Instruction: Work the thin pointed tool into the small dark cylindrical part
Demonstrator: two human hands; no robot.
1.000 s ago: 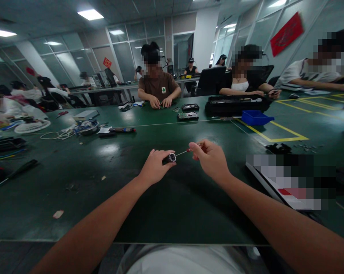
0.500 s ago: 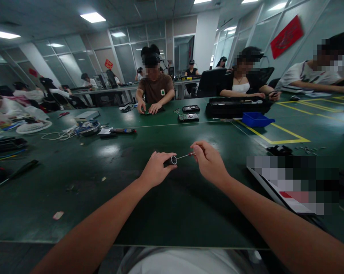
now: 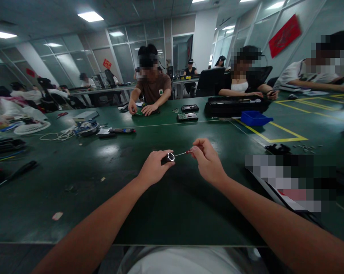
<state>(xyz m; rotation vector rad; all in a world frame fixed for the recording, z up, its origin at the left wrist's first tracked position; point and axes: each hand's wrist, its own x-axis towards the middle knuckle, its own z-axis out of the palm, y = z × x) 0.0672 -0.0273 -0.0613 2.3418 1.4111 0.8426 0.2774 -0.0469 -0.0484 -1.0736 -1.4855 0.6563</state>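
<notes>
My left hand [image 3: 154, 167] is closed around a short black cylinder [image 3: 168, 157] whose round end has a bright silver ring and faces right. Its exact kind does not show. My right hand [image 3: 207, 158] pinches the red handle of a small screwdriver [image 3: 188, 152]. The thin metal shaft runs left to the ringed end of the cylinder. Whether the tip touches or sits inside the ring is too small to tell. Both hands are held above the green table [image 3: 189, 217], close to each other.
Across the table a co-worker's hands [image 3: 149, 109] handle a green board. Nearby lie hard drives [image 3: 188, 117], a long black device [image 3: 236, 106] and a blue bin [image 3: 255, 118]. An electric screwdriver [image 3: 122, 130] and tangled cables [image 3: 86, 127] are at left. A pixelated flat object [image 3: 286, 182] lies right.
The camera view has shifted slightly, and both hands appear a little further left and up. The screwdriver's shaft stays at the cylinder's ringed end. The co-worker opposite has moved a hand left.
</notes>
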